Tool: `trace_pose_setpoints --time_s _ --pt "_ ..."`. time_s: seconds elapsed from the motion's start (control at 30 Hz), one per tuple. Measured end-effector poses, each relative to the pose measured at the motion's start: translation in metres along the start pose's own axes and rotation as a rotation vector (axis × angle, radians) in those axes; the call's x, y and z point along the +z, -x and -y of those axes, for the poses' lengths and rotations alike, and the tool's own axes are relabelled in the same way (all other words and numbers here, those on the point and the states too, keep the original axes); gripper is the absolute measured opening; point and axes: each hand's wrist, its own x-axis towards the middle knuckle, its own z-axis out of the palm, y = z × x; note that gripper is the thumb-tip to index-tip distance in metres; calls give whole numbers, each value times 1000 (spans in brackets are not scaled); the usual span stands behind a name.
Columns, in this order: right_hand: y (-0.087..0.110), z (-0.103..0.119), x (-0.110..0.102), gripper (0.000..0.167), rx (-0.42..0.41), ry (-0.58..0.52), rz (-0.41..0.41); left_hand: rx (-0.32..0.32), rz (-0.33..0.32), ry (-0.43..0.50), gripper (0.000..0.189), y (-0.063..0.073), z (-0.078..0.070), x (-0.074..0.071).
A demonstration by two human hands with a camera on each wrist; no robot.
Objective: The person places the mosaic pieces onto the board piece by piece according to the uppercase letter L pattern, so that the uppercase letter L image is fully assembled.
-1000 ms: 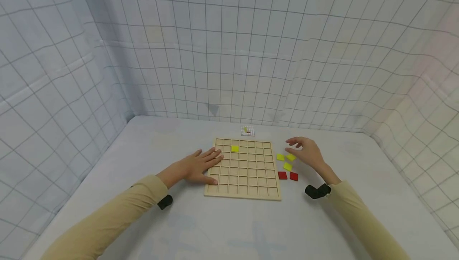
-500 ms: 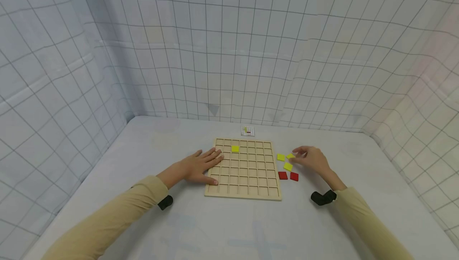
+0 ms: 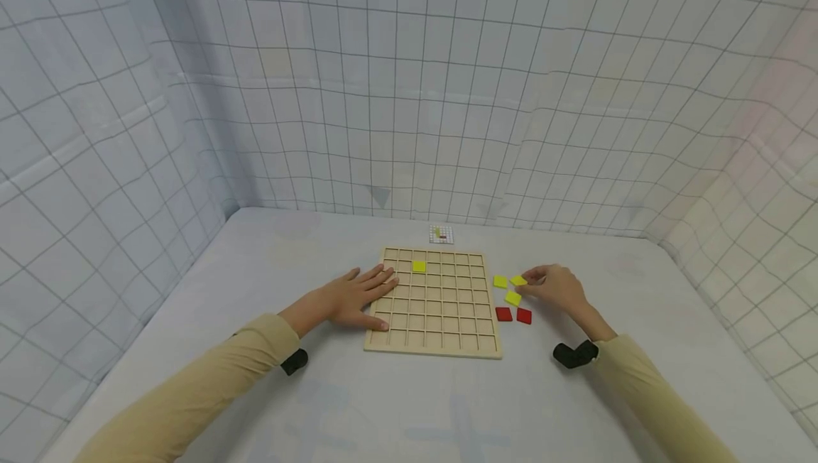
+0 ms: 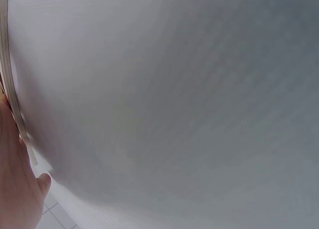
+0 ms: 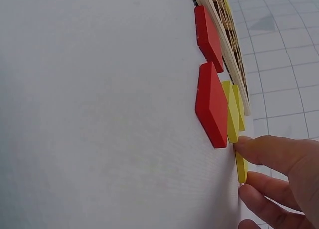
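"Between the fingers [image 5: 274, 189] of the right hand [image 3: 557, 287], what's that?"

"One yellow tile [image 5: 241, 166]. Thumb on one edge, a fingertip on the opposite edge, so they're parted only by the tile itself. I can't tell whether it's off the desk [image 3: 383, 406]."

"And around those fingers?"

"Two other yellow tiles [image 3: 500, 281] just to their left, two red tiles [image 3: 524, 316] nearer the person, and the wooden board [image 3: 434, 352] farther left."

"The left hand [image 3: 354, 300]?"

"Its fingers lie straight and spread over the board's left edge, gripping nothing."

"How would that pinched tile handle?"

"Light and stiff, I'd guess, perhaps smooth enough to skid. It's thin, so opposite edges are the place to hold it; pressing its face might just slide it."
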Motion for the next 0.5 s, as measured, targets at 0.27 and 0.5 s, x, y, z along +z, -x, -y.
trace_pose_setpoints --time_s 0.27,0.5 --pt "-2 2 2 38 -1 31 3 -19 18 -3 91 2 -3 -2" --pt "-5 5 2 33 -50 34 -70 -21 7 -22 90 1 -3 -3"
